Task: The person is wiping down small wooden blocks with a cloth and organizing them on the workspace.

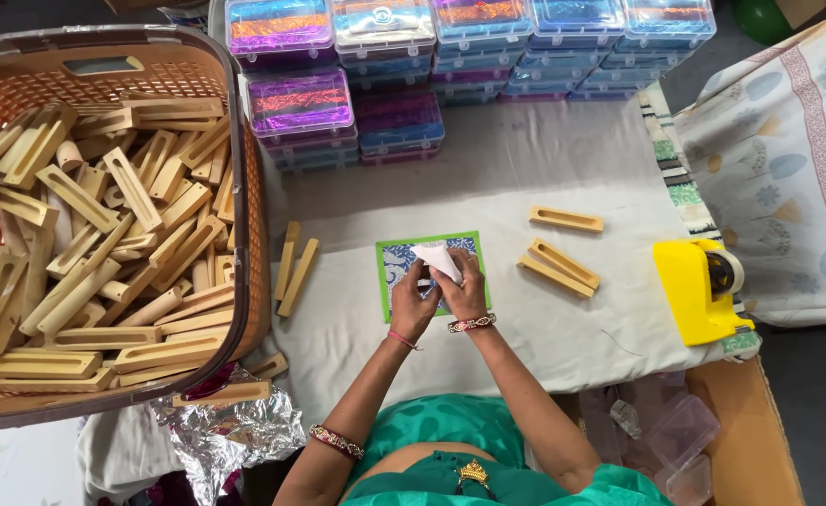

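Both hands meet over a green-edged card (390,276): the left hand (413,305) and right hand (464,295) pinch a small white paper (436,258) between their fingertips, its long axis slanting up and away toward the left. Three wooden blocks (558,262) lie right of the right hand, a yellow tape dispenser (699,290) beyond. Two wooden sticks (293,270) and a brown basket (235,141) sit left; nothing blocks the paper.

- Under your fingers (436,281) you have a white cloth-covered surface (544,187), with a green-edged patterned sheet (390,281) lying just beneath them.
- Right of your fingers lie three slotted wooden blocks (563,253); farther right, a yellow tape dispenser (694,290).
- Left: two wooden sticks (291,267), then the brown basket (244,234).
- Beyond: stacked clear boxes (385,84).
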